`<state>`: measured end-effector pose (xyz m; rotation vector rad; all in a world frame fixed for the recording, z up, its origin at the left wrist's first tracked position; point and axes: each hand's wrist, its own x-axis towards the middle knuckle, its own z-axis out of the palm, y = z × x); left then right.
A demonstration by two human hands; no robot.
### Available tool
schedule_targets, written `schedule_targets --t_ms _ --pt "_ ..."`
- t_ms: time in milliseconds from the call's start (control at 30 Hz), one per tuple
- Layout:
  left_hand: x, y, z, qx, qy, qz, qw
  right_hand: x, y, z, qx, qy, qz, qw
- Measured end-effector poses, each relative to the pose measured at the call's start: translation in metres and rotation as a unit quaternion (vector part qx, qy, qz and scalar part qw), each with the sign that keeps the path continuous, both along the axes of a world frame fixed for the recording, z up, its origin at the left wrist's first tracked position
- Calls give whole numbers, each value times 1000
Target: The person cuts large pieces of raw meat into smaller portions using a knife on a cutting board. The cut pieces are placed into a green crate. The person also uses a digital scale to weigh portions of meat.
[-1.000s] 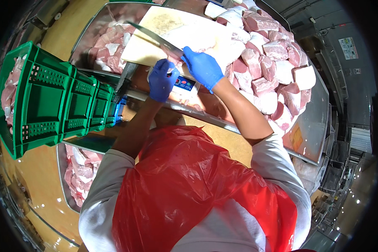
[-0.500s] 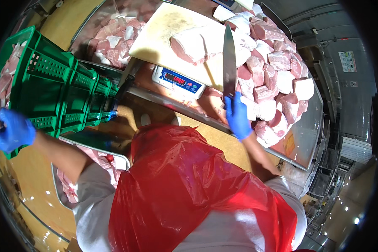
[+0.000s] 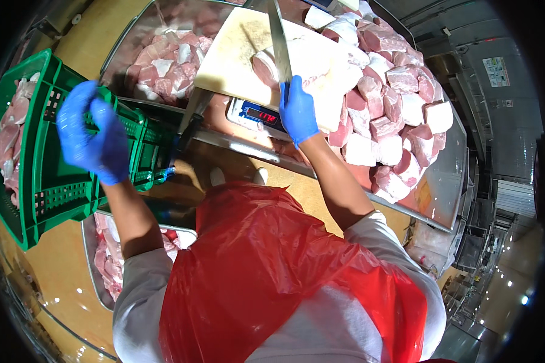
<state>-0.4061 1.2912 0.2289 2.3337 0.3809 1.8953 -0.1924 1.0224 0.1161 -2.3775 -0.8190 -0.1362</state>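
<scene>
My right hand (image 3: pixel 298 115), in a blue glove, grips the handle of a long knife (image 3: pixel 278 45). Its blade points away from me, over a thick slab of pale meat (image 3: pixel 312 57). That slab lies on a white cutting board (image 3: pixel 231 45). Just under the right hand is a digital scale (image 3: pixel 239 114), partly covered by it. My left hand (image 3: pixel 96 139), gloved alike, hovers in front of stacked green crates (image 3: pixel 32 187). Thumb and fingers stand apart there, with nothing between them. The top crate contains cuts of meat (image 3: pixel 13 133).
Many cut meat blocks (image 3: pixel 393 106) are heaped on the metal table (image 3: pixel 439 196) at the right. A metal tub with meat pieces (image 3: pixel 166 66) stands beyond the crates. Lower left, a metal tray (image 3: pixel 97 275) of trimmings sits beside my left arm. Another knife handle (image 3: pixel 191 130) hangs at the table edge.
My left hand has come away from the top crate's meat, moving right and up. The right hand has carried the knife left, from beside the board to over the slab.
</scene>
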Motion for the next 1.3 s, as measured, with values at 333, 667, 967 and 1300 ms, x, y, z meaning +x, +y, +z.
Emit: schedule_targets --t_ms 333,667,967,1300 --pt "109 -79 -100 -277 95 -287 912 -85 -207 70 -282 98 52 953" --pt "212 -100 -169 -492 27 -368 788 -69 -68 18 57 31 -22 998" --pt "168 -143 -162 -579 2 -400 711 -2 19 27 33 -47 36 998" --pt "136 -26 -173 -407 64 -318 854 -58 -130 93 -356 68 122 924"
